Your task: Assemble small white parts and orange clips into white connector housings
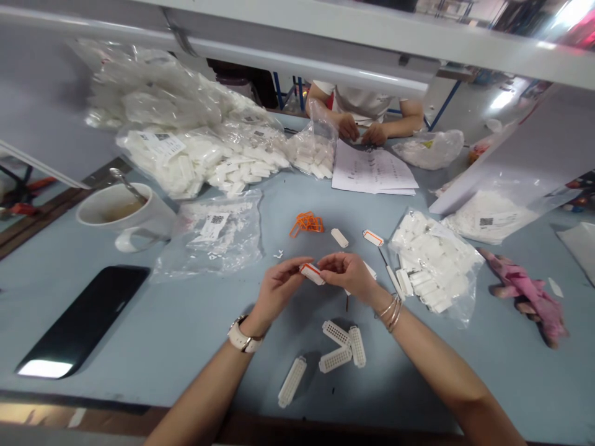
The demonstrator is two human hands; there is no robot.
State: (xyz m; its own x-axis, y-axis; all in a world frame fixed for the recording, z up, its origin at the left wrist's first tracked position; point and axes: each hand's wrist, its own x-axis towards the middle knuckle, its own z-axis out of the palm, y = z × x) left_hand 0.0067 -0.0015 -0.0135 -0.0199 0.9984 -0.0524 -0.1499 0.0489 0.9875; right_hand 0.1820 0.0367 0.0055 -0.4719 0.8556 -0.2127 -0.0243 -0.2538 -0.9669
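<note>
Between my two hands is a small white plastic housing (312,274) with an orange ring on it. My left hand (281,286) pinches its left end, and my right hand (349,276) has thumb and fingers on its right end. Just beyond lies a tangle of orange rings (307,223). A plain white piece (339,238) and a white piece with an orange rim (373,238) rest to the right of it. Nearer me are several white perforated pieces (336,358) and another one apart (292,381). More white pieces lie partly hidden under my right hand.
Left stand a mug (125,214) with a spoon and a black phone (86,321). Bags of white parts (437,260) lie right, with more bags (186,155) at the back left. A white-handled tool (393,275) and pink gloves (527,291) lie right. Across the table, another person works behind paper sheets (372,168).
</note>
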